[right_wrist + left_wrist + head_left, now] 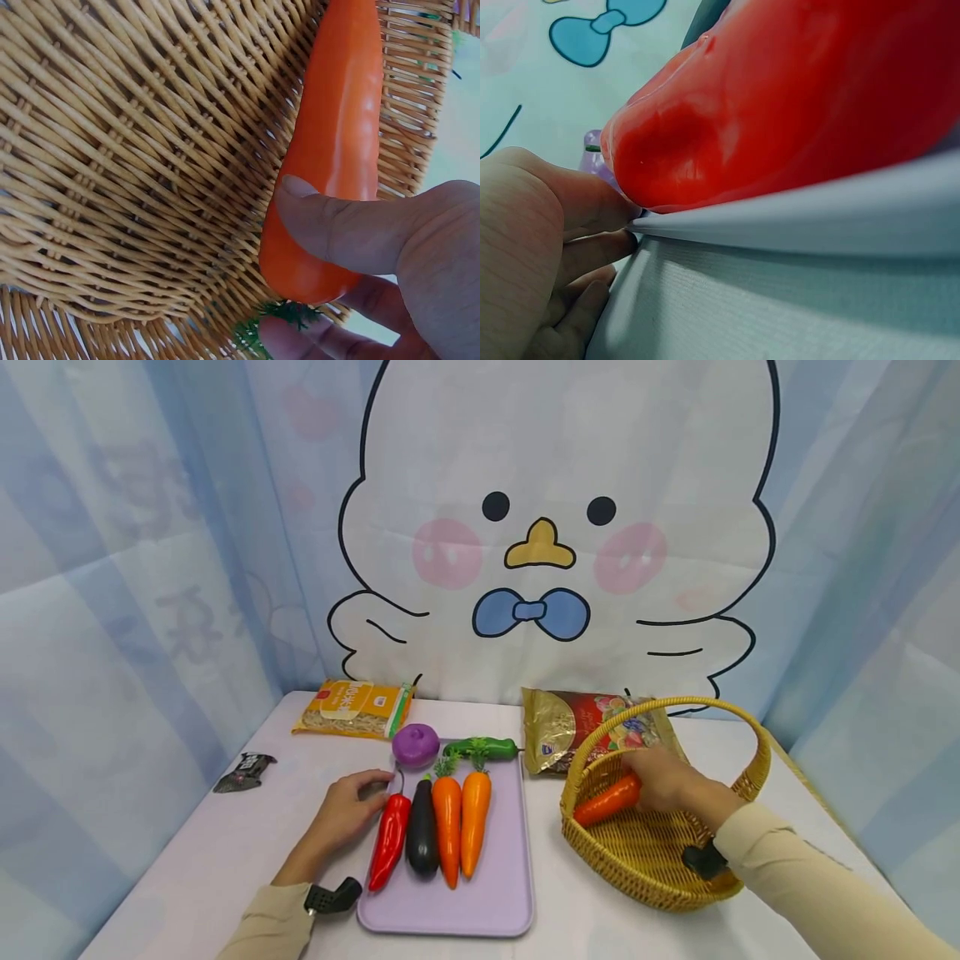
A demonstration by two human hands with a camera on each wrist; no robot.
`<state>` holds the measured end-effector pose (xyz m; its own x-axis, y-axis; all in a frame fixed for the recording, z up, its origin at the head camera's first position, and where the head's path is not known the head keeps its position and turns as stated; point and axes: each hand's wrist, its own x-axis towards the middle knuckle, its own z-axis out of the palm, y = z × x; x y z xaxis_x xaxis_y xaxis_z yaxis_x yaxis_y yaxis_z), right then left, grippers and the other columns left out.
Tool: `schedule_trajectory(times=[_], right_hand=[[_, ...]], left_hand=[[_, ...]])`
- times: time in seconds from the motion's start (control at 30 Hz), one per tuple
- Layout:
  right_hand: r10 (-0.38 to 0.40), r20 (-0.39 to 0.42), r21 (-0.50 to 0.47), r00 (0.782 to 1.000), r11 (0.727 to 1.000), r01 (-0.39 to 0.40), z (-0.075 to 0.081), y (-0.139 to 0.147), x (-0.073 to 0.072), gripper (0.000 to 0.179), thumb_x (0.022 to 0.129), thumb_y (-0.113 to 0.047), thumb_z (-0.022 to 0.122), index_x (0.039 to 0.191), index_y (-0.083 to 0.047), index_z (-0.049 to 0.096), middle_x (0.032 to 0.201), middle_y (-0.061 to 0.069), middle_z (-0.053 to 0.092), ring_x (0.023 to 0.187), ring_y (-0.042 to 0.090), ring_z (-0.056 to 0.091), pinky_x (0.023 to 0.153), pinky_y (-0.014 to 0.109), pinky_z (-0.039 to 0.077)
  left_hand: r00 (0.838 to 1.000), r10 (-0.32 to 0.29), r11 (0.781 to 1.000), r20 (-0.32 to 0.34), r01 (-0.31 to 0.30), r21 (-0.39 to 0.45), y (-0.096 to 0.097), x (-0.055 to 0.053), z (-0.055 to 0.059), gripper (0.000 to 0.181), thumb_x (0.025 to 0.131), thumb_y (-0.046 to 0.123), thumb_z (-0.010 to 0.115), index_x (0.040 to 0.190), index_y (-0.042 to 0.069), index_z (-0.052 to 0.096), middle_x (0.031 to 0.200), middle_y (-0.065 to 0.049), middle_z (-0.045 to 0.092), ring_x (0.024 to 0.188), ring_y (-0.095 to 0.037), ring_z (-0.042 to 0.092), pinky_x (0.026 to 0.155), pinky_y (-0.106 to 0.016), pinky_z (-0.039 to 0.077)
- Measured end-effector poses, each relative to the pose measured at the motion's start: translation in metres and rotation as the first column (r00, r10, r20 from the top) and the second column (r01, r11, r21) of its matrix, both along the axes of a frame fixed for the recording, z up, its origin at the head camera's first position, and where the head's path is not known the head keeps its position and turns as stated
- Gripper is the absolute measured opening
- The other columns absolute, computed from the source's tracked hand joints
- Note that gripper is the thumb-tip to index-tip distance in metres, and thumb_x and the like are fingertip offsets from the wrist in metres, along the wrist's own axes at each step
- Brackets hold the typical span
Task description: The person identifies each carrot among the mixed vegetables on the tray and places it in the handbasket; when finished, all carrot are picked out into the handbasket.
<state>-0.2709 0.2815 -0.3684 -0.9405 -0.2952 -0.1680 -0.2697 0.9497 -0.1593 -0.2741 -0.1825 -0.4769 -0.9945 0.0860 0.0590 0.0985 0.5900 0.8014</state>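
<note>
My right hand (657, 778) is inside the wicker basket (678, 893), gripping an orange carrot (330, 150) near its leafy end, with the thumb across it. The carrot lies along the basket's wall, its narrow end pointing away from the hand. At the left edge of the lilac tray (450, 914), my left hand (348, 810) pinches the rim between thumb and fingers. Right beside it on the tray lies a red chili pepper (390, 842). An eggplant (422, 831) and two carrots (447, 827) follow in a row, with a green pepper (487, 748) and a purple onion (416, 745) at the far end.
A yellow food packet (352, 710) lies at the back left, and a gold and red packet (555, 731) stands behind the basket. A small black packet (246, 772) is at the table's left edge. The basket's tall handle (675, 702) arches over my right hand.
</note>
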Motion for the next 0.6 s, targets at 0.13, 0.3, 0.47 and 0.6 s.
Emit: schedule_trajectory(times=[0.13,0.3,0.47,0.6], right_hand=[[-0.004,0.041,-0.001,0.999,1.000,0.004,-0.0036,-0.0009,-0.0012,0.043,0.074,-0.007,0.088,0.111,-0.002,0.067,0.101,0.008,0.069,0.091,0.025,0.061,0.091,0.053,0.055],[0.016,0.092,-0.028,0.996,1.000,-0.014,-0.0066,-0.0008,-0.0006,0.046,0.077,-0.008,0.086,0.117,0.001,0.066,0.107,0.012,0.069,0.093,0.025,0.061,0.094,0.054,0.054],[0.021,0.074,-0.043,0.997,0.999,-0.017,-0.0056,-0.0003,0.0012,0.047,0.077,-0.008,0.087,0.118,0.002,0.066,0.111,0.013,0.069,0.099,0.028,0.063,0.095,0.055,0.054],[0.008,0.051,-0.060,0.999,0.998,-0.005,-0.0052,-0.0005,0.0017,0.047,0.075,-0.006,0.087,0.117,0.001,0.067,0.110,0.013,0.069,0.097,0.027,0.063,0.092,0.053,0.056]], left_hand=[[1.000,0.000,1.000,0.001,0.000,0.008,0.0007,0.0007,0.0004,0.037,0.095,0.011,0.060,0.131,0.009,0.067,0.139,-0.015,0.062,0.139,-0.039,0.047,0.117,-0.060,0.033],[1.000,-0.002,1.000,0.000,0.002,0.011,0.0009,0.0012,-0.0004,0.037,0.095,0.010,0.061,0.131,0.008,0.067,0.139,-0.015,0.062,0.139,-0.039,0.048,0.117,-0.060,0.033],[1.000,-0.008,1.000,-0.012,0.008,0.009,0.0002,0.0003,-0.0014,0.037,0.094,0.009,0.060,0.130,0.008,0.067,0.138,-0.014,0.063,0.139,-0.038,0.048,0.117,-0.060,0.033],[1.000,-0.003,1.000,-0.009,0.003,0.007,0.0000,0.0000,-0.0013,0.037,0.094,0.010,0.060,0.130,0.009,0.068,0.138,-0.014,0.063,0.139,-0.038,0.048,0.117,-0.060,0.033]])
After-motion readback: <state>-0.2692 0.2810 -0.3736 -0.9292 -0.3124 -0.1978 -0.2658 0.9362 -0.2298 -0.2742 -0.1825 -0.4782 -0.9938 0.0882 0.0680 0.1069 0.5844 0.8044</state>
